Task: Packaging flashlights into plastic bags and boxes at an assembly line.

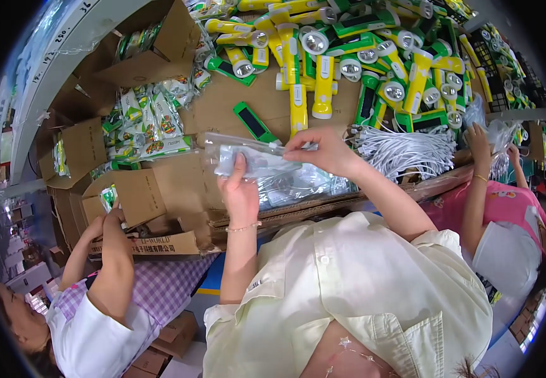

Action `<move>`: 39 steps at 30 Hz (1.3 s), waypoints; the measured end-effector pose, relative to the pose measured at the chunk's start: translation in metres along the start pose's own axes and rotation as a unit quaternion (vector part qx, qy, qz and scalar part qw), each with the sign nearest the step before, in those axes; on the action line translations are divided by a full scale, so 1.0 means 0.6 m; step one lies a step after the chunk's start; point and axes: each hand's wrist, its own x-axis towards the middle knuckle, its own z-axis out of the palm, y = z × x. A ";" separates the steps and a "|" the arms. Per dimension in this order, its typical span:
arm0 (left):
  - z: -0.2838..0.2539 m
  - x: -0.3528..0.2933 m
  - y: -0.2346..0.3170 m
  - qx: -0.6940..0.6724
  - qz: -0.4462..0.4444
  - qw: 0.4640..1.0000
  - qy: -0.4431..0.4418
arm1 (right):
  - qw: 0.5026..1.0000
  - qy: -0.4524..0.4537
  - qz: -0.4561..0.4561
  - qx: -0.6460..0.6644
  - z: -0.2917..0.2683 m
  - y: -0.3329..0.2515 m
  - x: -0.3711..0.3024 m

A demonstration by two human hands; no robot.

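Observation:
My left hand (240, 189) grips a clear plastic bag (261, 157) from below, its thumb pressed over the front. Something whitish shows inside the bag, too blurred to name. With fingers pinched together, my right hand (323, 150) holds the bag's right edge. Just under the bag lies a stack of clear plastic bags (311, 183). Beyond my hands a green flashlight with a dark panel (254, 123) rests alone on the cardboard. Close by my right forearm is a bundle of white cables (405, 151).
Yellow and green flashlights (321, 88) are heaped across the far side. Filled packets (153, 120) pile up at left beside open cardboard boxes (141, 195). A co-worker in checks (159, 283) reaches into a box at left; another person (506, 233) works at right.

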 end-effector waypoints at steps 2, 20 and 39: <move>-0.005 -0.009 0.000 0.054 0.003 0.999 -0.005 | 0.999 0.019 -0.002 0.037 -0.009 -0.005 -0.015; 0.065 -0.083 -0.012 0.577 0.202 0.771 -0.180 | 0.900 0.018 -0.302 -0.315 -0.018 -0.015 -0.060; -0.015 -0.053 0.007 0.726 0.077 0.649 -0.213 | 0.816 -0.145 -0.202 -0.522 -0.038 0.050 -0.078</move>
